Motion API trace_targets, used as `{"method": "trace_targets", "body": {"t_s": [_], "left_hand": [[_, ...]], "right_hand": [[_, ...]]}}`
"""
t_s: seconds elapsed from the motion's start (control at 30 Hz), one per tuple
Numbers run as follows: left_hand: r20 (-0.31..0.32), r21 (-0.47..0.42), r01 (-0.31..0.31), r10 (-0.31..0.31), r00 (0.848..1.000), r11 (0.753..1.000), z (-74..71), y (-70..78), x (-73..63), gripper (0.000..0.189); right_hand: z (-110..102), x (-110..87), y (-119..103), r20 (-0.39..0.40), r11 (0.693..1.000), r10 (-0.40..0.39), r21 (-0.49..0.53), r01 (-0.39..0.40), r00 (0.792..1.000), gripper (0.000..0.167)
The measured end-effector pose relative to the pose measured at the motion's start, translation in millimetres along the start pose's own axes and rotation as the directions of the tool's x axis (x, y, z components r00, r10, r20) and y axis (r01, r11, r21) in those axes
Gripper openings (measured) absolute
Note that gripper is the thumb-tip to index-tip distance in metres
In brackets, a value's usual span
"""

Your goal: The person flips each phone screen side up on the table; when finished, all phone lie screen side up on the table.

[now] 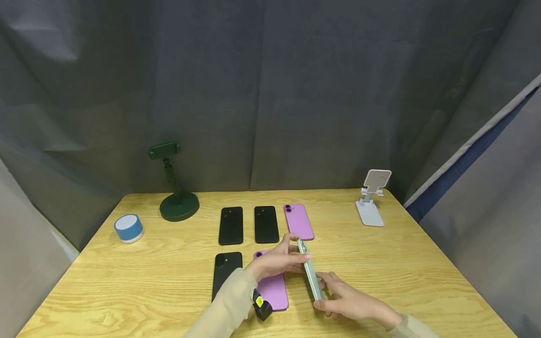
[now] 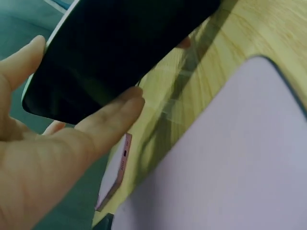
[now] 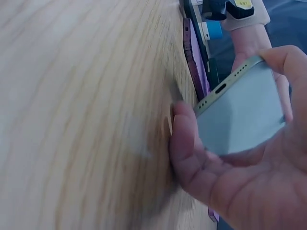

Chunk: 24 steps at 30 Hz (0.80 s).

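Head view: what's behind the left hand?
A rectangular purple phone on the yellow wooden table: lower half and camera corner show; the left hand hides the stretch between.

Pale green phone [image 3: 242, 110] between fingers [image 3: 186, 139]

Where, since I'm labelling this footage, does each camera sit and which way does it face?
Head: worn on the head, looking forward and down at the table and held phone; left grip, right grip and both sleeves show.
Left wrist: worn there, facing the phone's dark screen; the left grip shows large, with a fingertip beyond.
Right wrist: worn there, facing the phone's pale green back; the right grip shows close, with the left sleeve beyond.
Both wrist views share the held phone, seen from opposite faces.
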<state>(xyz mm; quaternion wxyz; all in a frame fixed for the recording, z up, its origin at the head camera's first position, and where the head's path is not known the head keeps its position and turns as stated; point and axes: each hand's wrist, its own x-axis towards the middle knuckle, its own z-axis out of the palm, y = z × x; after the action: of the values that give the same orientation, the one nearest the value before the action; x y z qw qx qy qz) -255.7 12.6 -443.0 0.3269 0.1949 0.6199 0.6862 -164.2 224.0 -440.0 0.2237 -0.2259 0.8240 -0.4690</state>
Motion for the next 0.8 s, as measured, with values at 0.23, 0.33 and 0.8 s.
{"method": "trace_targets", "body": {"t_s": [0.23,0.33,0.8], "left_hand": [[-0.020,0.116,-0.071,0.074,0.997,0.991,2.4,4.0,-3.5,0.064],[-0.031,0.169,-0.097,0.103,0.994,0.981,3.3,3.1,-5.3,0.068],[-0.203,0.410,-0.138,0.238,0.950,0.902,2.4,-3.0,-3.3,0.070]], "right_hand": [[-6.9,-4.8,-5.1,0.071,0.996,-0.080,0.054,0.076,0.994,0.069],[-9.6,-7.7,-12.4,0.066,0.994,-0.109,0.019,0.108,0.992,0.066],[-8.3,-17.2,-18.9,-0.081,0.994,-0.086,0.057,0.091,0.993,0.054]]}}
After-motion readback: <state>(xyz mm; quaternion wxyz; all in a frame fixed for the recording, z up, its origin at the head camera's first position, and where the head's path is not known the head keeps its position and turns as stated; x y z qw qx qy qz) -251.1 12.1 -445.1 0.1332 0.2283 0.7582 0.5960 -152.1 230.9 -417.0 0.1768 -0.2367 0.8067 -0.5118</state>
